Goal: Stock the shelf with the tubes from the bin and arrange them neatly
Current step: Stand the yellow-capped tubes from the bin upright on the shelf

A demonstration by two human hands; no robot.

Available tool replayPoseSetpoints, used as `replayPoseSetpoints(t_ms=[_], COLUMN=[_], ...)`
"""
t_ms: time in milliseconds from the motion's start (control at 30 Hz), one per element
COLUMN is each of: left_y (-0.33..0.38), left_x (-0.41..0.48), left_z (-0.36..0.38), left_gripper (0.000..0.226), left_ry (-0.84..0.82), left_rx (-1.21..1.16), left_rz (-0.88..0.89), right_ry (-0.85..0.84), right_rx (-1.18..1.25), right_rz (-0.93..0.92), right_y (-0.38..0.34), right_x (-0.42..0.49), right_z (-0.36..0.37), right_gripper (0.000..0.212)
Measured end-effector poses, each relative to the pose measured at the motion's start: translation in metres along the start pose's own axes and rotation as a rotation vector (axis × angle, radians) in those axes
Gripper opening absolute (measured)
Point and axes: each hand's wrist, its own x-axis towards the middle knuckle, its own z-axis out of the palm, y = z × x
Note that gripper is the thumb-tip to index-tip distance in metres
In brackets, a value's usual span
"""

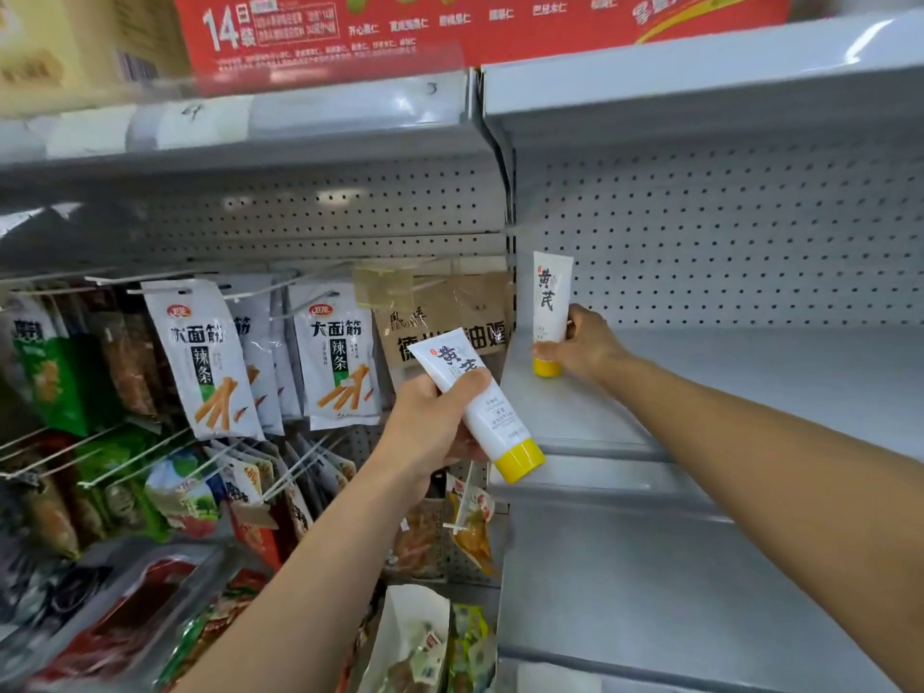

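Observation:
Two white tubes with yellow caps and black characters are in view. My right hand [582,345] grips one tube [550,297] upright, cap down, with the cap touching the far left corner of the grey metal shelf [725,387]. My left hand [430,422] holds the second tube [480,407] tilted, cap pointing down and right, in front of the shelf's left edge. The bin is out of view.
Snack packets [205,357] hang on wire hooks left of the shelf, close to my left hand. A grey shelf [700,82] runs overhead, with a red box [400,27] on top. A lower grey shelf [650,582] sits below. Perforated back panel [725,232] stands behind.

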Motion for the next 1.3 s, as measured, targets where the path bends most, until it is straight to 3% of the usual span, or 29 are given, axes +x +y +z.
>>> replayPoseSetpoints(t_ms=[300, 400, 467, 533, 567, 633, 733, 867, 1000, 1167, 1300], left_y=[-0.003, -0.002, -0.001, 0.000, 0.002, 0.004, 0.008, 0.012, 0.014, 0.017, -0.002], left_x=[0.005, 0.001, -0.003, -0.008, -0.010, -0.013, -0.014, -0.019, -0.026, -0.034, -0.037], left_z=[0.002, 0.001, -0.001, 0.000, 0.001, 0.004, 0.009, 0.010, 0.012, 0.006, -0.005], left_gripper=[0.011, 0.011, 0.011, 0.010, 0.010, 0.012, 0.013, 0.011, 0.007, 0.015, 0.009], left_ry=[0.006, 0.002, -0.006, -0.006, -0.001, 0.022, 0.069, 0.106, 0.109, 0.081, 0.079], left_rx=[-0.012, -0.013, -0.013, 0.002, 0.019, 0.065, 0.141, 0.238, 0.251, 0.261, 0.247], left_rz=[0.007, 0.007, 0.005, 0.024, 0.044, 0.096, 0.182, 0.244, 0.272, 0.331, 0.261], right_ry=[-0.032, -0.053, 0.058, 0.184, 0.165, -0.044, -0.342, -0.184, -0.098, -0.006, 0.002], right_rx=[0.009, -0.090, -0.187, -0.119, -0.037, 0.047, -0.063, -0.369, -0.502, -0.212, -0.087], right_rz=[0.042, 0.110, 0.128, 0.004, -0.062, -0.143, -0.193, -0.281, -0.306, -0.254, -0.138], right_y=[0.011, 0.004, -0.005, -0.019, -0.028, -0.046, -0.066, -0.072, -0.069, -0.063, -0.049], right_x=[0.012, 0.006, -0.009, -0.039, -0.057, -0.096, -0.136, -0.152, -0.153, -0.132, -0.109], right_z=[0.010, 0.005, -0.003, -0.009, -0.010, -0.014, -0.015, -0.005, 0.000, -0.008, -0.014], right_gripper=[0.064, 0.076, 0.080, 0.062, 0.050, 0.033, 0.028, 0.034, 0.039, 0.046, 0.047])
